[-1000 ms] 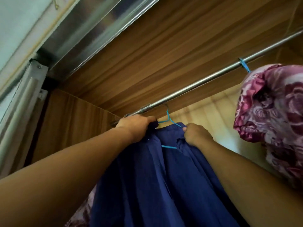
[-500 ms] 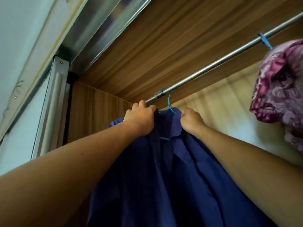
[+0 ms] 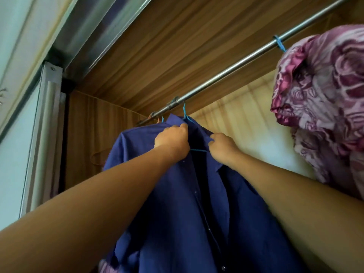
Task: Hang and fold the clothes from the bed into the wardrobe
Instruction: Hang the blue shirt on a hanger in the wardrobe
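Note:
A dark blue button-up shirt [image 3: 177,203] hangs on a thin blue hanger [image 3: 185,113] whose hook sits over the steel wardrobe rail [image 3: 236,64]. My left hand [image 3: 172,139] pinches the left side of the shirt's collar, just under the hook. The right side of the collar is pinched by my right hand [image 3: 222,145]. The hanger's lower bar shows between my two hands. The shirt front is unbuttoned and parted.
A maroon and white floral garment [image 3: 323,99] hangs from another blue hook [image 3: 278,43] further right on the rail. Two more hanger hooks [image 3: 160,118] sit at the rail's left end. The wooden wardrobe top [image 3: 177,46] is overhead; the sliding door frame [image 3: 47,134] stands left.
The shirt's left shoulder has come into view and the collar has opened out. My hands have slid a little lower on the collar. The view has shifted slightly right.

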The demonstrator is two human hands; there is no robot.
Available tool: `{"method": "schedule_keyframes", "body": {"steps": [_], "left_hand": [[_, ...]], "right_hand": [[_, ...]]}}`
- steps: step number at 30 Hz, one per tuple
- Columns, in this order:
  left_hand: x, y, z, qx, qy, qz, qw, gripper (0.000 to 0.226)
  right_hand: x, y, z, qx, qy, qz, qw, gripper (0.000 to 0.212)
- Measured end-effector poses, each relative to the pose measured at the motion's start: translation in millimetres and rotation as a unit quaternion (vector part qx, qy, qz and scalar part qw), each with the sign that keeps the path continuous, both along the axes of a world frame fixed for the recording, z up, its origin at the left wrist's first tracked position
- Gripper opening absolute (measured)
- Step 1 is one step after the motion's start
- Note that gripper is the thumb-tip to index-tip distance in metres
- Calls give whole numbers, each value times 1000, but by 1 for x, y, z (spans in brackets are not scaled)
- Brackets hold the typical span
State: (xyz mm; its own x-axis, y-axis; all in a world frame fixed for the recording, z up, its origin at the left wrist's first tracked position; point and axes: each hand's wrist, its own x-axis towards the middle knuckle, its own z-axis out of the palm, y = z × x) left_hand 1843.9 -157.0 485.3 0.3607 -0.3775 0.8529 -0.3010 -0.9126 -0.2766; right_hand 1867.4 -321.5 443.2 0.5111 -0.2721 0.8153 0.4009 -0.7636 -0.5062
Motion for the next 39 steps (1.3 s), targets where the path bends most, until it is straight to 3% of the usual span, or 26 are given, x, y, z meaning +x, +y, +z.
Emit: {"method": "schedule_keyframes", "body": {"steps": [6, 8, 12, 15, 18, 21, 25, 30, 39], "left_hand": [[24, -46, -13, 50, 97, -20, 994, 38], [31, -52, -29, 28, 72, -55, 996, 35], [27, -40, -55, -20, 2, -211, 977, 23], [16, -21, -81, -23, 46, -249, 967, 20], [5, 5, -109, -35, 142, -229, 962, 19], [-8, 38, -137, -61, 201, -177, 961, 26], [-38, 80, -186, -102, 311, -164, 930, 17], [-72, 115, -262, -117, 475, -130, 862, 16], [-94, 157, -372, -13, 526, -88, 846, 31]], "right_hand": [[7, -19, -24, 12, -24, 56, 998, 23], [8, -25, -29, -4, -14, 40, 999, 31], [4, -29, -39, 4, -26, 77, 997, 22], [-9, -31, -46, -25, -31, 79, 996, 31], [-29, -28, -58, -123, 58, 47, 990, 43], [-51, -14, -73, -220, 201, 17, 954, 54], [-81, 13, -108, -265, 335, 15, 904, 42], [-117, 51, -161, -308, 406, 20, 860, 36], [-189, 101, -270, -343, 497, -35, 797, 51]]}}
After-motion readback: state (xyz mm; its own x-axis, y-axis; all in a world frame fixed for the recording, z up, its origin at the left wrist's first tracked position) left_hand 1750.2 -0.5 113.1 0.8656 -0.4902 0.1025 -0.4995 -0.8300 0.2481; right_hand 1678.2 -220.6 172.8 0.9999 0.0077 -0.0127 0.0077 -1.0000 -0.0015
